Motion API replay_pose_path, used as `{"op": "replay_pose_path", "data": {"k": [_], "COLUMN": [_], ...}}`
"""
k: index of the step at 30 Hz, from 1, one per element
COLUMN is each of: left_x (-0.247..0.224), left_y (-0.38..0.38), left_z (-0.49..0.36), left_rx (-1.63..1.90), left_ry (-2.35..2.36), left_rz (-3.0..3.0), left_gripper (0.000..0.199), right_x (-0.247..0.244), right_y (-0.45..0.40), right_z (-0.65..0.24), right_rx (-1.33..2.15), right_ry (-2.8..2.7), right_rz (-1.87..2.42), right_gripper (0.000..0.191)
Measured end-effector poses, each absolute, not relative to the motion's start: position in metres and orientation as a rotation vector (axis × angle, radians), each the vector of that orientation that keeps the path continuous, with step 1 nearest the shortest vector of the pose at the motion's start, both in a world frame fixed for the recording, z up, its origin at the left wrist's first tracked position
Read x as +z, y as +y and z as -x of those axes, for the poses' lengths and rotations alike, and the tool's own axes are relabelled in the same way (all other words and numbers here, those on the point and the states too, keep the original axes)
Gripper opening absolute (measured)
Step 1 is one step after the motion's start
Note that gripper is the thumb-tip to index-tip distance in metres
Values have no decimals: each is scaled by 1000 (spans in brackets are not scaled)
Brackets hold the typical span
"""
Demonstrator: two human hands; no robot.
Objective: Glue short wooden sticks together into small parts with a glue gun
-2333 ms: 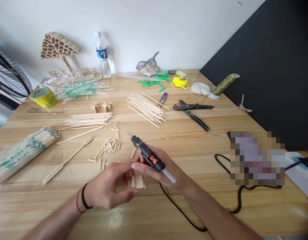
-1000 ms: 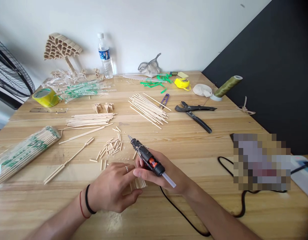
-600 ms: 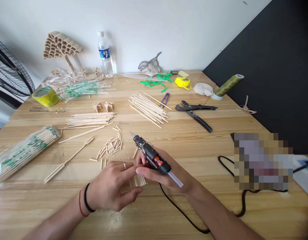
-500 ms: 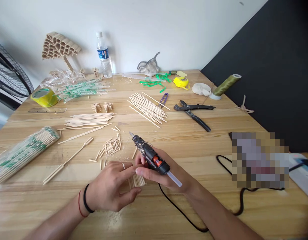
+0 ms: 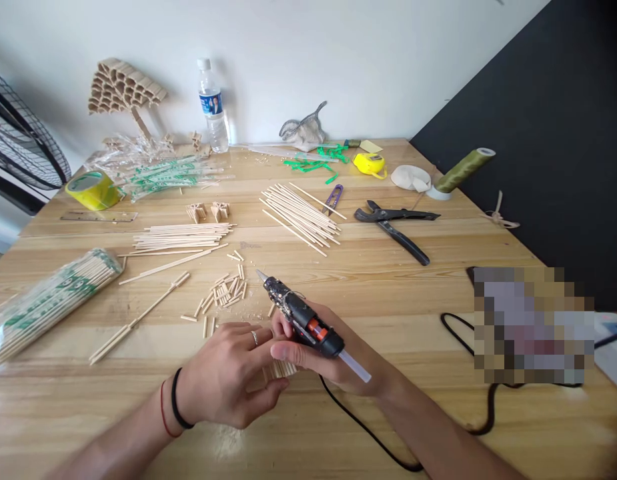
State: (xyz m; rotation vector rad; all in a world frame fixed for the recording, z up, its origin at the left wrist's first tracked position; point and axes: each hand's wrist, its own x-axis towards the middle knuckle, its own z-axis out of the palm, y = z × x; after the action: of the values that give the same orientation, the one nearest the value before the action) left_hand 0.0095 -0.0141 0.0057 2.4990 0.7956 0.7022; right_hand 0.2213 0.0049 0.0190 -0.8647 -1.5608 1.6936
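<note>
A black hot glue gun (image 5: 302, 315) is gripped in my right hand (image 5: 333, 363), its nozzle pointing up and left and a clear glue stick poking out the back. My left hand (image 5: 233, 377) is closed on a small bundle of short wooden sticks (image 5: 282, 369), mostly hidden between the two hands. The right thumb and fingertips meet the left fingers over this bundle. Just beyond my left hand lie several loose cut stick pieces (image 5: 228, 291).
Long sticks (image 5: 301, 217) lie mid-table, with pliers (image 5: 395, 227) and purple snips (image 5: 333, 199) beside them. A packet of sticks (image 5: 53, 300) is at left. A water bottle (image 5: 213, 110) and stick-built model (image 5: 123, 90) stand at the back. The gun's black cord (image 5: 368, 427) runs right.
The view has shifted slightly, moving most things a little sideways. Both hands keep their hold, the right thumb now covering more of the stick bundle.
</note>
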Motion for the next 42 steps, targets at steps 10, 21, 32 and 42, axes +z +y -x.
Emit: {"op": "replay_pose_path", "data": {"k": [10, 21, 32, 42], "left_x": [10, 7, 9, 17], "left_y": [-13, -11, -8, -13], "left_z": [-6, -5, -7, -2], "left_rx": [623, 550, 568, 707], "left_ry": [792, 868, 888, 731], "left_rz": [-2331, -2449, -2400, -1795], "left_gripper": [31, 47, 27, 35], "right_x": [29, 19, -9, 21], "right_y": [6, 14, 41, 19], "right_z": [-227, -233, -250, -240], "right_rx": [1704, 1197, 549, 662], "right_ry": [-1542, -1716, -1996, -1929], "right_rz": [805, 1158, 1496, 1200], "right_gripper": [26, 14, 20, 6]}}
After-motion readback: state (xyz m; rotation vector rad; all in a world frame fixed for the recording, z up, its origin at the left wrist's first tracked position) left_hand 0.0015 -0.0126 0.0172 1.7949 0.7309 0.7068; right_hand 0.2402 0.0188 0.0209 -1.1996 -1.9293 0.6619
